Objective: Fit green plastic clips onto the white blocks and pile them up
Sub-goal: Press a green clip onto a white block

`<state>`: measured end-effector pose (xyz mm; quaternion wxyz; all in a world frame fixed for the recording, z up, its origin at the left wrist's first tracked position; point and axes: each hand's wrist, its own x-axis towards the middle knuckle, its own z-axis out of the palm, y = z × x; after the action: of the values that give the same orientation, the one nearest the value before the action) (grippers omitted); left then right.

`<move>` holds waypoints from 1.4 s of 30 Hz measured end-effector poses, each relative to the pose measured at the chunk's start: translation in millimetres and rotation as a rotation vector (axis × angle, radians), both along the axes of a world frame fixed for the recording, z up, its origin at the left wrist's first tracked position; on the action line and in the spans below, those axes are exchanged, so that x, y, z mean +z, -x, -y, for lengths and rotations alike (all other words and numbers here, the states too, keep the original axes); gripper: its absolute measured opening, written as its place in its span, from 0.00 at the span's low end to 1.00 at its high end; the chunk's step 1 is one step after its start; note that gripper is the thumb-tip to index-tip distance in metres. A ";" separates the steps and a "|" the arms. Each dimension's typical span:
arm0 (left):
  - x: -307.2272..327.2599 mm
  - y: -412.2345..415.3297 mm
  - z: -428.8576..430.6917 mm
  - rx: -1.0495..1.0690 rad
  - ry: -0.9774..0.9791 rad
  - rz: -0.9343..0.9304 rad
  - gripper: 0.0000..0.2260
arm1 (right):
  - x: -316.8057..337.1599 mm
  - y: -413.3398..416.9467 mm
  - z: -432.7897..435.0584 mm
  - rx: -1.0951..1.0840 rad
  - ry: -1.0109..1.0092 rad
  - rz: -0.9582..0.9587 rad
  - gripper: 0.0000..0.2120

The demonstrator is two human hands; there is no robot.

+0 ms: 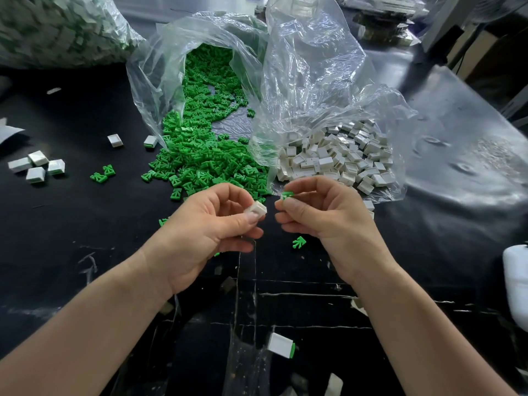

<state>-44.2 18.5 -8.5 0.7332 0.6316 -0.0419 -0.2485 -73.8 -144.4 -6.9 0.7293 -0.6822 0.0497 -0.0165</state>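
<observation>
- Above the black table (pixel 85 224), centre: left hand (pixel 205 232) pinches a white block (pixel 257 209) between thumb and fingertips; right hand (pixel 323 212) pinches a green clip (pixel 286 194). Block and clip lie close together, not touching.
- Behind the hands: heap of green clips (pixel 200 161) spilling from a clear plastic bag (pixel 160 81); just to its right, heap of white blocks (pixel 337 158) in a second clear bag (pixel 314 67).
- Far left: small cluster of fitted blocks (pixel 37 166), lying flat.
- Near edge: one fitted block (pixel 281 344), green end showing.
- Between the wrists: one loose clip (pixel 299 242).
</observation>
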 end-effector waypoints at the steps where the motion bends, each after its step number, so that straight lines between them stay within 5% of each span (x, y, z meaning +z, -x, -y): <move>1: -0.3 -0.1 0.3 0.007 -0.008 0.005 0.09 | 0.8 0.1 0.5 0.009 -0.044 -0.012 0.09; 42: 3.4 7.3 3.7 0.032 -0.188 0.293 0.07 | -1.2 3.9 -3.0 0.122 0.292 0.073 0.08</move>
<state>-51.6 14.8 -5.1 0.6606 0.7276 -0.1149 -0.1450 -77.8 -141.4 -8.1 0.6235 -0.7815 -0.0210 -0.0040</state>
